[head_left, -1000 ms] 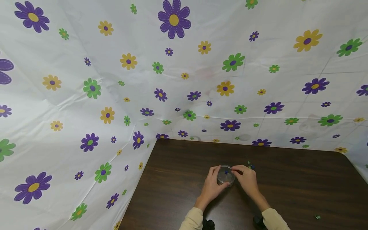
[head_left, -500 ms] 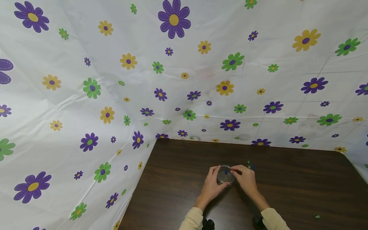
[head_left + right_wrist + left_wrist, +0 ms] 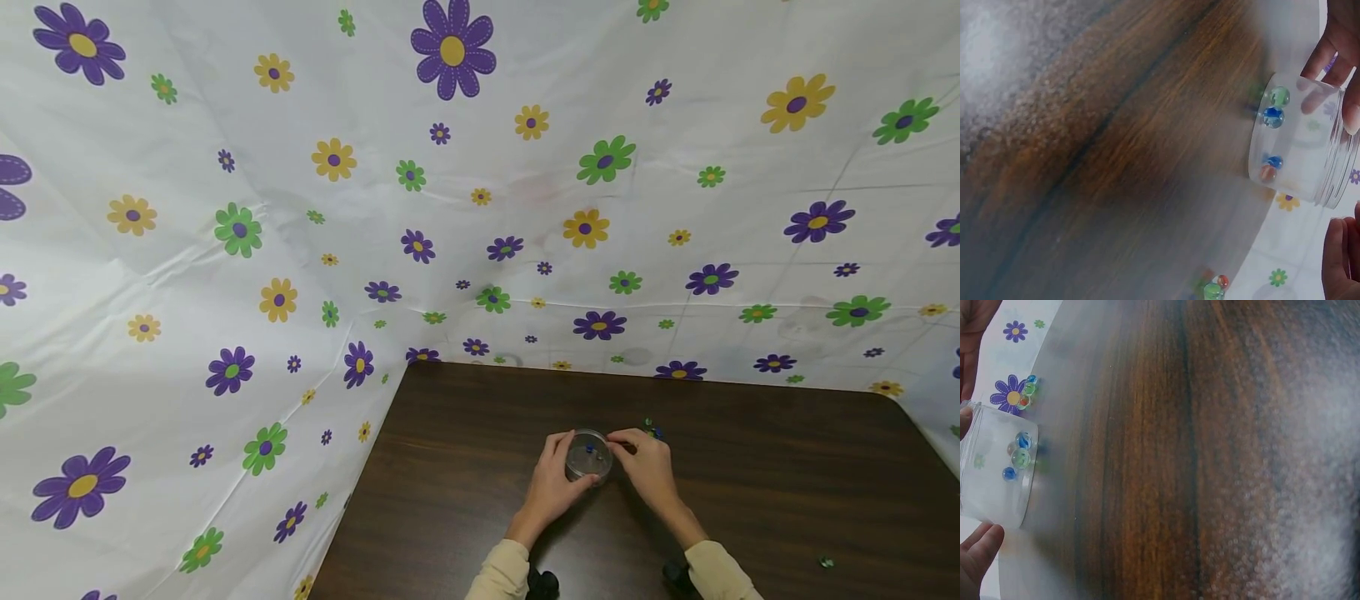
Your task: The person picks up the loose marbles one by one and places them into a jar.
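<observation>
Sheet (image 3: 480, 250): white, printed with purple, yellow and green flowers; it rises behind the worktop (image 3: 750, 467) and along its left side.
Worktop: dark brown, wood-grained, with a rounded far right corner; it runs beneath both hands and the marbles.
Left hand (image 3: 557, 483): curved around the jar (image 3: 1297, 140) from its left; its fingers grip the jar, spread along the far side, with the thumb on the near side.
Right hand (image 3: 647, 471): at the right of the jar, thumb and forefinger drawn together beside the rim; the tips are too small in the head view to tell whether they pinch anything, and the other fingers bend in toward the palm.
Sleeves (image 3: 501, 571): pale yellow, one behind each wrist.
Jar: clear, round, threaded near the rim; upright between the two hands, near the middle of the worktop.
Marbles in the jar (image 3: 1280, 97): four show low down near its base, a green one beside a clear and blue one, and a blue one beside an orange one.
Loose marbles (image 3: 1030, 388): a small group of blue, green and orange glass on the worktop, just beyond the right hand.
Lone marble (image 3: 826, 563): greenish, on the worktop's near right part, well apart from the jar.
</observation>
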The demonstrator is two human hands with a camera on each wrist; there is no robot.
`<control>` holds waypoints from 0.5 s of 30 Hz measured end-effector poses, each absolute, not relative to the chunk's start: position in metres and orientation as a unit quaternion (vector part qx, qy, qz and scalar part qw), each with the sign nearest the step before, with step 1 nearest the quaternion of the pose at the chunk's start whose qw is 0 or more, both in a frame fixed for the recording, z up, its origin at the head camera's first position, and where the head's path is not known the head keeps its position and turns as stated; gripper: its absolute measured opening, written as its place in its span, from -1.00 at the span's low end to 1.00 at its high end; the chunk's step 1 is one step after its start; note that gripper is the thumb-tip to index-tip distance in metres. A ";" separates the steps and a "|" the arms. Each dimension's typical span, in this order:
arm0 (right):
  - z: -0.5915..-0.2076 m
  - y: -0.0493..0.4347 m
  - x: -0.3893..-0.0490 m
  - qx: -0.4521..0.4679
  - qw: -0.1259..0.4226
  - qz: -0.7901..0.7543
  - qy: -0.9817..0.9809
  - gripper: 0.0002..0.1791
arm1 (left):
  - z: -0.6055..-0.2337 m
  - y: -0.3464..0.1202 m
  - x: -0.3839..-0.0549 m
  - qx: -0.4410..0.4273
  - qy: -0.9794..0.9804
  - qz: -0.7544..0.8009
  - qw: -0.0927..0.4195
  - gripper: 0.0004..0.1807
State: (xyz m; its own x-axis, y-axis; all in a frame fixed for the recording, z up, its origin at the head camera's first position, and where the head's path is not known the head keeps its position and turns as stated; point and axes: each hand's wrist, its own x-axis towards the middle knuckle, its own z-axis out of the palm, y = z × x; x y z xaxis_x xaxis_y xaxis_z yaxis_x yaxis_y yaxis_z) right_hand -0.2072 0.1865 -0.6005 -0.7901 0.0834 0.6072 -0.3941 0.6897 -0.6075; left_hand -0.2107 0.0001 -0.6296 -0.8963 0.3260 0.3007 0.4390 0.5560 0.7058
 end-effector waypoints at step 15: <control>-0.607 0.196 -0.206 0.067 0.294 0.379 -0.875 -0.80 | -0.630 0.000 -0.211 -0.217 -0.881 -0.416 0.065 -0.13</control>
State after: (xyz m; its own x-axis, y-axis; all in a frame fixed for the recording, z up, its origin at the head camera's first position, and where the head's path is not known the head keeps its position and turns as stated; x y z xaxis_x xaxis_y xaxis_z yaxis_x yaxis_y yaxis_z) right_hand -0.2064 0.1962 -0.6066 -0.8178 0.1052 0.5658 -0.3405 0.7042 -0.6230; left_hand -0.2109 0.0001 -0.6303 -0.8976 0.3279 0.2945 0.4358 0.5599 0.7047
